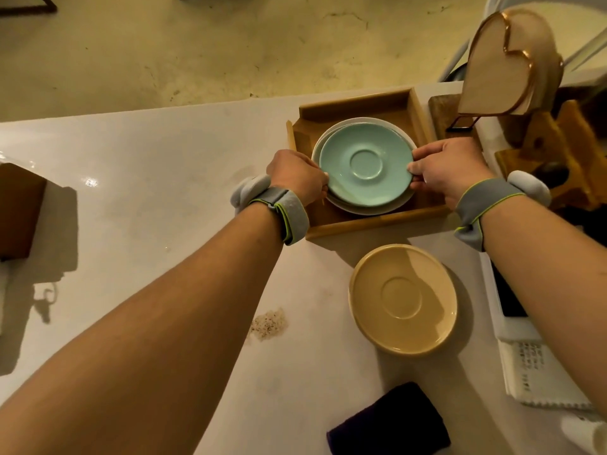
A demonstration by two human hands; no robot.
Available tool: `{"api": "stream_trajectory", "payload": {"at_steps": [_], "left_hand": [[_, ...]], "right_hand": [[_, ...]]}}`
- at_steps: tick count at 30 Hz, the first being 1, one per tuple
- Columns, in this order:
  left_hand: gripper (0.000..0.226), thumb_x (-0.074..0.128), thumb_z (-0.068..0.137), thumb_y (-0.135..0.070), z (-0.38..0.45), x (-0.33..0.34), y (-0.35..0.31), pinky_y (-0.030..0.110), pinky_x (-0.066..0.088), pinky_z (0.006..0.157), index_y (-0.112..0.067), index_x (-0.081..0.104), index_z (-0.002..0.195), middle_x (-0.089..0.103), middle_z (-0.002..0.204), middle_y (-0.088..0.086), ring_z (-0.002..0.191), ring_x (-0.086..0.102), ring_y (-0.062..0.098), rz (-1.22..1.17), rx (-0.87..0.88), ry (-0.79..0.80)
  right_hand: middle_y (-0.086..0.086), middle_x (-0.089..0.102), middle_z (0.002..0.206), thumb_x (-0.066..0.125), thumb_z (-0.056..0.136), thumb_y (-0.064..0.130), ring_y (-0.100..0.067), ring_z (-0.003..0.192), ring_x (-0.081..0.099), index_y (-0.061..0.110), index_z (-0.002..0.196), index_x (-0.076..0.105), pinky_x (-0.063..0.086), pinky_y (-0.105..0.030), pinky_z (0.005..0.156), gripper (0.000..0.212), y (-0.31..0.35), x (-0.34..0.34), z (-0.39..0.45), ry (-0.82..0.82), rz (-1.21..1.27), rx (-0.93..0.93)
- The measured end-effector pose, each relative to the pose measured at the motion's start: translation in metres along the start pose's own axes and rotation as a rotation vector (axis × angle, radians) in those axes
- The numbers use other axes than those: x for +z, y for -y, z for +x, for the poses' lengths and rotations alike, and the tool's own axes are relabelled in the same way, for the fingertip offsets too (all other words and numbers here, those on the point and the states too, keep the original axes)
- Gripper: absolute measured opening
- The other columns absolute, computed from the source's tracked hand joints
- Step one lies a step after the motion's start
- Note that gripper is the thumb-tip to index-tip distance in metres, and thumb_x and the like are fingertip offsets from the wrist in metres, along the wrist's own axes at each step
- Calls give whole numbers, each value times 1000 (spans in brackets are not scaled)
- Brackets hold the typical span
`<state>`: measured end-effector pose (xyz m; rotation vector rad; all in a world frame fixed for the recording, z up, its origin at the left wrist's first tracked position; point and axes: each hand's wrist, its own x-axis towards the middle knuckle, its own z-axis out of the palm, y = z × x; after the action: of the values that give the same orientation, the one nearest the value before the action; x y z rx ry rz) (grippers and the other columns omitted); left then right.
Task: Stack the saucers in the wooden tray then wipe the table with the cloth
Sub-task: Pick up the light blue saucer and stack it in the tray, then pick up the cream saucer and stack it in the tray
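A pale blue saucer [366, 164] lies on top of a larger white saucer [371, 122] inside the wooden tray [358, 106]. My left hand [297, 177] grips the blue saucer's left rim and my right hand [448, 169] grips its right rim. A cream saucer [404, 298] rests on the white table [147, 192] just in front of the tray. A dark folded cloth [389, 421] lies at the near edge of the table. A small patch of crumbs [269, 325] sits left of the cream saucer.
A brown box [18, 210] stands at the table's left edge. Right of the tray are a heart-shaped stand [510, 60] and wooden holders [555, 152]. A white device [509, 310] and a printed slip [538, 372] lie along the right side.
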<state>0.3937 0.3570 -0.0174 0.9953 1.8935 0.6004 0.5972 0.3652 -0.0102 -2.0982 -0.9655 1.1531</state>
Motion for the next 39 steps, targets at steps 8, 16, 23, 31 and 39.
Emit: {"api": "stream_trajectory", "payload": {"at_steps": [8, 16, 23, 31, 39], "left_hand": [[12, 79, 77, -24, 1, 1, 2, 38, 60, 75, -15, 72, 77, 72, 81, 7, 79, 71, 23, 54, 55, -24], [10, 74, 82, -30, -31, -16, 18, 36, 62, 72, -24, 67, 85, 71, 84, 0, 76, 71, 15, -7, 154, 20], [9, 73, 82, -31, -81, -16, 53, 36, 62, 72, -30, 67, 76, 71, 81, 0, 76, 69, 16, 61, 184, 174], [16, 71, 84, -31, -122, 12, 88, 35, 61, 74, -20, 71, 96, 70, 86, -1, 76, 69, 13, 73, 104, 281], [19, 73, 84, -21, -137, 28, 99, 35, 60, 74, -19, 68, 102, 69, 85, 0, 74, 70, 16, 38, 2, 254]], "right_hand": [[-8, 68, 87, 69, 79, 0, -21, 66, 68, 20, 78, 65, 56, -27, 52, 21, -3, 0, 0, -20, -40, -47], [-11, 68, 97, 72, 81, 9, -22, 69, 70, 20, 95, 65, 57, -26, 54, 19, -13, -6, -15, -21, -87, -131], [-4, 70, 88, 73, 77, 23, -25, 82, 68, 29, 78, 66, 59, -43, 73, 9, -41, -23, -49, -79, -235, -249], [-1, 68, 84, 71, 77, 26, -23, 87, 64, 28, 84, 67, 53, -35, 81, 7, -93, -38, -87, -58, -438, -236], [-9, 71, 105, 69, 80, 29, -31, 99, 62, 22, 96, 72, 51, -37, 86, 18, -117, -50, -99, 39, -647, -173]]}}
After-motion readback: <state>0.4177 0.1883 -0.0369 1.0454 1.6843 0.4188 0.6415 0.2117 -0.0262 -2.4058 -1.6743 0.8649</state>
